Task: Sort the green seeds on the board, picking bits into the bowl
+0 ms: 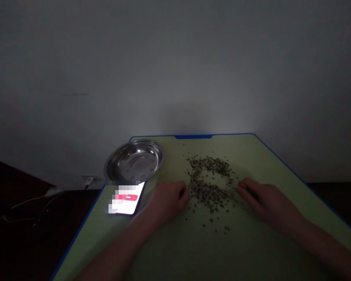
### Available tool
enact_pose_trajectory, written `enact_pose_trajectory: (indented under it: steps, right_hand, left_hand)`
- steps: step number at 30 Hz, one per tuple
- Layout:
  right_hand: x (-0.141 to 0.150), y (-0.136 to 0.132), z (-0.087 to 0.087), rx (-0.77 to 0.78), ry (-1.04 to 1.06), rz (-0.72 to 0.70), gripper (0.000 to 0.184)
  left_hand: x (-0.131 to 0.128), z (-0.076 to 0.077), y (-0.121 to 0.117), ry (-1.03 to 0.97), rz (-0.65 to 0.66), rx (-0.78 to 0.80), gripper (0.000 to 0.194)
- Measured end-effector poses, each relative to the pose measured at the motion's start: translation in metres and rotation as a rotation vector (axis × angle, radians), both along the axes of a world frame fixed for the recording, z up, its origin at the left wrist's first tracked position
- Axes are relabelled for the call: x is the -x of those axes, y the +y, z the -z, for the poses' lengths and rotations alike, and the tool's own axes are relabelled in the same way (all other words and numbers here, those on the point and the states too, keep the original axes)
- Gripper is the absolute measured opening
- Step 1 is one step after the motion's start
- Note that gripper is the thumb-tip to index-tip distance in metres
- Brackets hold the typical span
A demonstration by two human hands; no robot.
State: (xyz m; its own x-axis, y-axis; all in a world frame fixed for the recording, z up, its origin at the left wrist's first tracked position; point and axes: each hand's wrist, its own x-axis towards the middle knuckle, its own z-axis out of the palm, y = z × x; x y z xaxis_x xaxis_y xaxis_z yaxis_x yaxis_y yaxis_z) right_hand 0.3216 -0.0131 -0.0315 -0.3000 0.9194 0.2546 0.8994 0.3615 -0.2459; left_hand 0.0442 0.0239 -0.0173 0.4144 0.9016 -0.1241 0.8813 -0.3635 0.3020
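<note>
Small dark grains, perhaps seeds or dried peppercorns, lie scattered on the green tabletop in a rough ring with a bare patch in its middle. At the left edge of the scatter rests my left hand, its fingers curled closed; whatever they hold, if anything, is hidden. My right hand is at the right edge of the grains, thumb and fingers pinched together, pointing toward them. Anything in that pinch is too small to make out.
A shiny steel bowl stands at the table's back left. Just in front of it lies a phone with a lit screen, close to my left forearm. Behind the table rises a grey wall. Cables and a plug are at left.
</note>
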Motion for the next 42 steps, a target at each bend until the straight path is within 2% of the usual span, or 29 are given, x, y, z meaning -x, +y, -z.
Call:
enact_pose_trajectory:
  steps: [6, 16, 24, 31, 42]
  right_hand:
    - [-0.003, -0.025, 0.008, 0.099, 0.094, 0.001, 0.031]
    - [0.024, -0.021, 0.016, 0.065, 0.028, -0.023, 0.030]
    - [0.014, -0.017, 0.013, 0.046, 0.010, 0.005, 0.030]
    - [0.023, -0.016, 0.016, 0.059, -0.009, -0.020, 0.034]
    - [0.021, -0.026, 0.011, 0.100, 0.012, -0.041, 0.034]
  left_hand:
    - [-0.001, 0.000, 0.000, -0.010, 0.006, -0.006, 0.027]
    - [0.001, 0.002, -0.001, -0.025, 0.007, -0.019, 0.027]
    - [0.001, 0.001, -0.001, -0.038, 0.018, -0.009, 0.027]
    - [0.002, 0.003, -0.002, -0.057, 0.025, -0.016, 0.026]
    - [0.001, 0.004, -0.002, -0.035, 0.029, -0.036, 0.028]
